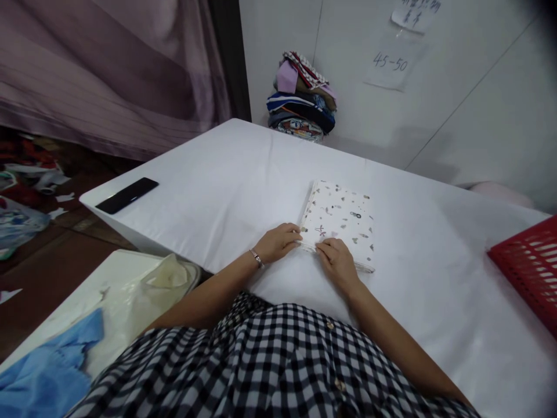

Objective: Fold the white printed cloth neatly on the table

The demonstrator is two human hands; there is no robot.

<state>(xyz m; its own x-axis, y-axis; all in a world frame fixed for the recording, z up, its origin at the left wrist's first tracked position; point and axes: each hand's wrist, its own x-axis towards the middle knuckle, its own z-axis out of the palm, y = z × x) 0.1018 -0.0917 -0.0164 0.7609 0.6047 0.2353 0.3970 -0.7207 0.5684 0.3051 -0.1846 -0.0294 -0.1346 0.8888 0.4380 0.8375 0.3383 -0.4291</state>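
A folded white cloth (342, 217) printed with small plant-like motifs lies flat on the white-covered table (209, 186). My left hand (278, 241) pinches its near left corner, fingers closed on the edge, with a bracelet at the wrist. Along the same near edge, slightly to the right, my right hand (338, 262) has thumb and fingers closed on the cloth. Several layers show at the cloth's left and near edges. My fingertips partly cover the near edge.
A black phone (127, 195) lies at the table's left corner. Folded fabrics (302, 98) are stacked behind the far edge, against the wall. At right is a red basket (528, 267). A lower white surface (117, 270) at left bears plastic and blue cloth (54, 366).
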